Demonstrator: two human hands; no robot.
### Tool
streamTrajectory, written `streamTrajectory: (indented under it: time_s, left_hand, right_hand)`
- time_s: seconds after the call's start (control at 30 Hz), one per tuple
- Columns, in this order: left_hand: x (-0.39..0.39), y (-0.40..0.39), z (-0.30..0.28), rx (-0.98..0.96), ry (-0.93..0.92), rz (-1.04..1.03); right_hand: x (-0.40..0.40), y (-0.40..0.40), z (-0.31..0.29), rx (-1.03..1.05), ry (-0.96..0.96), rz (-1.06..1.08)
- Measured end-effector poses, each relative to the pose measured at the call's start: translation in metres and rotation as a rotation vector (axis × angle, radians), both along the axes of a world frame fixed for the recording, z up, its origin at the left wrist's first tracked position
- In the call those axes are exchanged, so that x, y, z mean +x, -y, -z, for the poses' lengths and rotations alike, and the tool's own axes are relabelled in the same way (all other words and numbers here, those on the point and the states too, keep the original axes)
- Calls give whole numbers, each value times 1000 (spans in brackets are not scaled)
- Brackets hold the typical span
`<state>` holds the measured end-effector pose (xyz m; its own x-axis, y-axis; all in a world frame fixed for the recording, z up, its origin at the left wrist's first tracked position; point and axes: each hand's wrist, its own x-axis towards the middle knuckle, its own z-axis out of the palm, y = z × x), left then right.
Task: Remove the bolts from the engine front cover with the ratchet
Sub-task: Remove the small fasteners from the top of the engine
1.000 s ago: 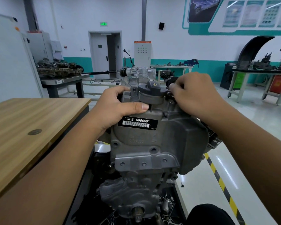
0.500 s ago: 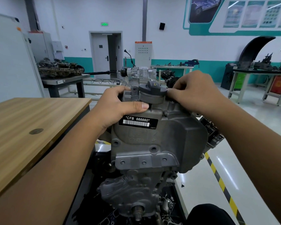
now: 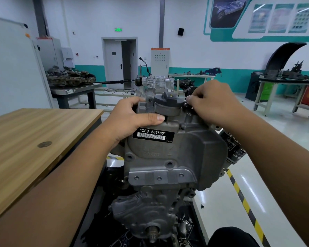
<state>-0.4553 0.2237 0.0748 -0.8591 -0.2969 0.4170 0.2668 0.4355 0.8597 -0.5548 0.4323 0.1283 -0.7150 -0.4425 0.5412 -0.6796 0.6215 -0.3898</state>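
At the far left a wooden counter [image 3: 30, 139] runs toward the camera, with a round metal inset [image 3: 44, 144] set into its top. Beside its right edge the left hand [image 3: 130, 120] grasps the top left corner of the engine front cover [image 3: 177, 154]: the fingers curl over the back of the casting and the thumb [image 3: 153, 118] lies flat along the front edge, just above a black barcode label [image 3: 153, 134] reading "*CFB 666660*". The cover stands upright in the middle of the view, grey cast metal, with several bolts [image 3: 158, 178] showing along a raised strip low on its face. On top of it sits a round dark oil filler cap [image 3: 168, 104], between the two hands. To the right of the cap the right hand [image 3: 214, 106] is clenched around something small at the cover's top right corner, its fingertips [image 3: 189, 99] pinched together; what it pinches is hidden by the fingers. Lower right, behind the cover, a black oil filter [image 3: 234, 148] sticks out. A yellow and black floor stripe [image 3: 246, 207] runs along the glossy floor at the right.
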Motion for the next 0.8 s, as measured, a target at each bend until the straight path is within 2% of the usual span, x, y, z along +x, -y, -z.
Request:
streamTrajectory:
  time_s: [0.4,0.6,0.8]
  left_hand:
    - [8,-3,-3,-24,39,18]
    - [9,-5,-8,-54,56,-41]
    - [6,-3,-13,-114,76,-44]
  right_hand:
    - [3,2,3,-43,-2,-9]
    - [2,4,2,-37,-16,26]
    - [3,-3,4,-49,5,-39]
